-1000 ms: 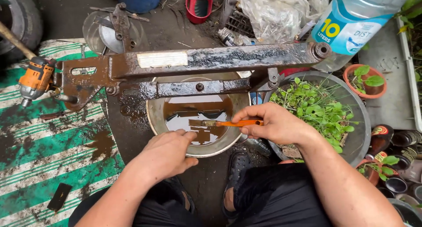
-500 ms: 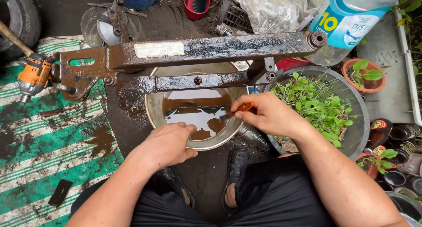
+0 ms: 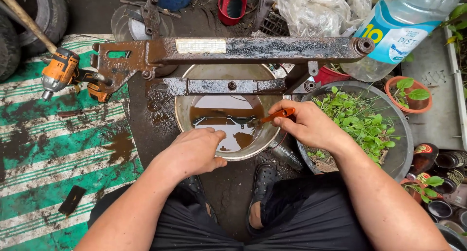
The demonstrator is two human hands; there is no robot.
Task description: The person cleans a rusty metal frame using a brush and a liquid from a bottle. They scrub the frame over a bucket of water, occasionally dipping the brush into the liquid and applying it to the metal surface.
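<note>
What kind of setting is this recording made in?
Probably an outdoor yard used as an informal repair spot: a tyre and an orange power drill lie on the ground, beside potted plants and a rusty metal frame over a basin.
</note>
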